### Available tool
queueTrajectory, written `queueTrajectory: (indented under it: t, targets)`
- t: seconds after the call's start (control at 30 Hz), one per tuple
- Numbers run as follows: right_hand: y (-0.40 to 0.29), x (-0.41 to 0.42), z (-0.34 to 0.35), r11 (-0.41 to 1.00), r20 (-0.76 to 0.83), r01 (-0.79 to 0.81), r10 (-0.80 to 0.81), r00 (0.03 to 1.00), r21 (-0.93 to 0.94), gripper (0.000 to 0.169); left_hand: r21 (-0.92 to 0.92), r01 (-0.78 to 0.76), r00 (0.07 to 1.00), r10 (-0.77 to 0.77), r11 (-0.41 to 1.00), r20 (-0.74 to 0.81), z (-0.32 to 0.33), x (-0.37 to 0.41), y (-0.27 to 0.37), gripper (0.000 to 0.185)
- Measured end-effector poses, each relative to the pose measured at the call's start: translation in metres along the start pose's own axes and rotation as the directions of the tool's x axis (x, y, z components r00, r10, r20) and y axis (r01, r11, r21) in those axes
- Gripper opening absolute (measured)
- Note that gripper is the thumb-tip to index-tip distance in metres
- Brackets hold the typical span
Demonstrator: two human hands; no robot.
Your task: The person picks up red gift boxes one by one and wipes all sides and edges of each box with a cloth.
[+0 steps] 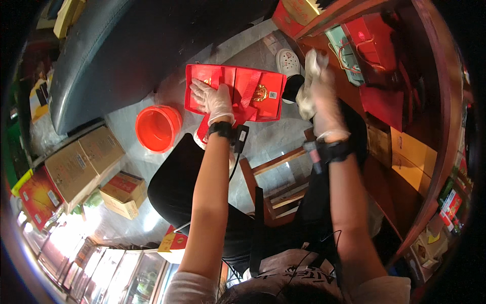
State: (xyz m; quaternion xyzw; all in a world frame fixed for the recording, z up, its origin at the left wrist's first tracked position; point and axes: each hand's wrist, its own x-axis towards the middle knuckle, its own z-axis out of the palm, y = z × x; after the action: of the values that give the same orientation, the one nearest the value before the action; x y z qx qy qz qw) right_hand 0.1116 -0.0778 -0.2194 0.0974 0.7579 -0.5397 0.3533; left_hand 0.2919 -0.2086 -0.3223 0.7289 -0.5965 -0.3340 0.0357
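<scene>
A shallow red gift box [259, 108] with two compartments, red ribbons and gold emblems lies before me, its inside facing up. My left hand [211, 99], in a thin translucent glove, rests on its left compartment with fingers spread; what supports the box underneath is hidden. To the right of the box, my gloved right hand [327, 100] is blurred by motion. It holds a crumpled whitish cloth [312, 72]. A black band circles each wrist.
An orange-red bucket [175, 121] stands on the grey floor at left, near a dark padded seat [114, 57]. Cardboard boxes [85, 161] line the left side. Red gift bags [370, 41] fill a wooden shelf at right. A wooden stool frame [279, 161] and white clogs [287, 60] show below.
</scene>
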Motion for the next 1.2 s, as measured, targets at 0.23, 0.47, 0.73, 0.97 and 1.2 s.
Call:
queueTrajectory:
  t: [0.23, 0.47, 0.73, 0.97, 1.2]
  targets:
    - [0.22, 0.006, -0.011, 0.851, 0.053, -0.415, 0.422, 0.905, 0.323, 0.028, 0.26, -0.314, 0.945, 0.327, 0.913, -0.006, -0.035, 0.021, -0.031, 0.1]
    - [0.272, 0.041, 0.036, 0.831, -0.065, -0.139, 0.205, 0.977, 0.539, 0.036, 0.367, -0.151, 0.987, 0.118, 0.918, 0.112, -0.033, 0.026, -0.044, 0.104]
    - [0.17, 0.034, 0.038, 0.963, 0.021, 0.235, -0.234, 0.972, -0.134, 0.044, 0.526, -0.028, 0.997, 0.062, 0.85, -0.047, -0.031, -0.014, -0.044, 0.099]
    - [0.192, 0.01, 0.051, 0.784, 0.137, 0.488, -0.474, 0.87, -0.383, 0.052, 0.207, -0.691, 0.669, 0.721, 0.693, -0.179, -0.036, 0.03, -0.048, 0.089]
    - [0.157, 0.007, 0.048, 0.635, 0.048, 0.772, -0.771, 0.635, -0.028, 0.044, 0.563, -0.773, 0.56, 0.732, 0.292, 0.389, 0.007, 0.008, -0.012, 0.066]
